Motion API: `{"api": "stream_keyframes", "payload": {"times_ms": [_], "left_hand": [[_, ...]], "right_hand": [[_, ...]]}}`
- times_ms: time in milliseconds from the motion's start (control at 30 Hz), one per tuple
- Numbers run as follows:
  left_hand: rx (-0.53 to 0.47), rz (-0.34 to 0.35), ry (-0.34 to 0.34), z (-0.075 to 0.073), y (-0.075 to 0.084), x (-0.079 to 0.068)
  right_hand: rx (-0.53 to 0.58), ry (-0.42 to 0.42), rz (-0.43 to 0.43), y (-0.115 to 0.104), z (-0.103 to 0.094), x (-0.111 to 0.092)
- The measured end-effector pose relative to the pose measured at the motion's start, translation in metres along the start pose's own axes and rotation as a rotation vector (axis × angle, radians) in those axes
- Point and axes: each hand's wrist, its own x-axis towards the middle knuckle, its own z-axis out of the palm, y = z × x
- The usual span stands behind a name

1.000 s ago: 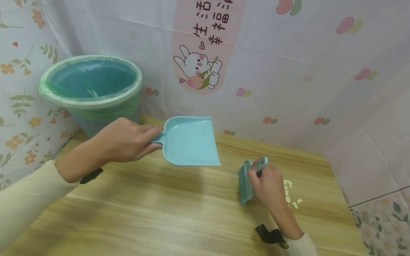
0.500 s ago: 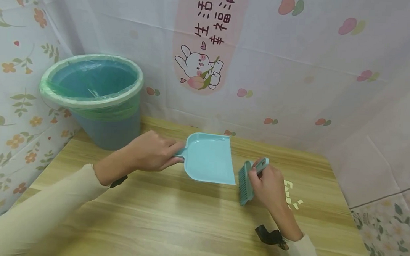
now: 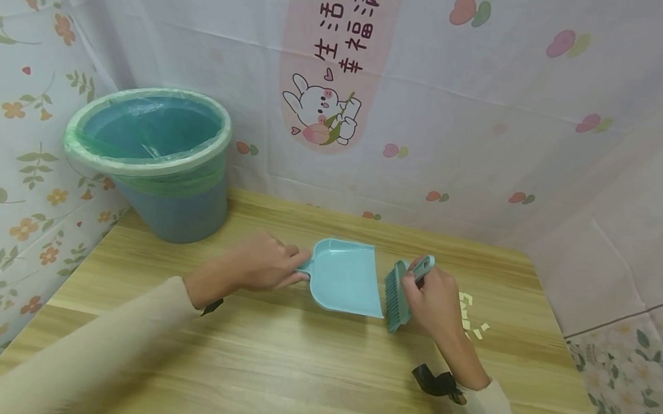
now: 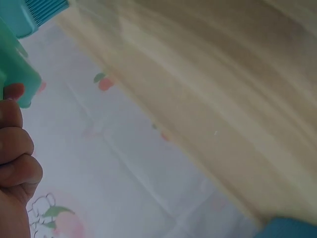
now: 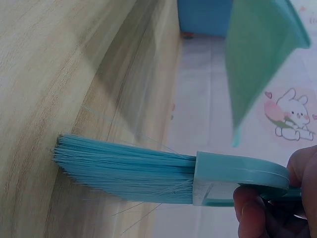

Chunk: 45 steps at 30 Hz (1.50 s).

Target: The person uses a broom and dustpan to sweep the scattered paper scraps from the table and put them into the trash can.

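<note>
My left hand (image 3: 265,263) grips the handle of a light blue dustpan (image 3: 345,278), whose straight lip faces right. In the right wrist view the dustpan (image 5: 262,54) hangs above the wooden surface. My right hand (image 3: 435,295) holds a teal hand brush (image 3: 398,296) by its handle, just right of the dustpan's lip. The brush's bristles (image 5: 119,168) reach down to the wood in the right wrist view. Small pale yellow scraps (image 3: 465,308) lie on the table behind the right hand, partly hidden by it. Curled fingers of the left hand (image 4: 17,148) show in the left wrist view.
A blue bucket (image 3: 178,209) lined with a thin green bag stands at the table's back left corner. The wood-grain table (image 3: 280,365) backs onto a patterned cloth (image 3: 480,114), with floral cloth (image 3: 28,157) at the left. A tiled wall (image 3: 601,262) borders the right side.
My left hand has carried the dustpan rightward and down toward the table, bringing its lip close to the brush. The right hand and brush have stayed in place.
</note>
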Motion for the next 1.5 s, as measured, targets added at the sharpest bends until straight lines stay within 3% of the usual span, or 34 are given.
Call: {"api": "stream_keyframes", "payload": {"times_ms": [300,500,1500], "left_hand": [[-0.029,0.028,-0.045,0.032,0.008,0.007],[-0.044,0.033,-0.095,0.043,0.013,0.01],[-0.077,-0.037,-0.254,0.049,0.019,0.004]], "right_hand": [[0.007,0.0,0.004,0.002,0.0,-0.001],[-0.002,0.006,0.009,0.002,0.0,-0.001],[0.005,-0.005,-0.001,0.001,0.0,0.0]]}}
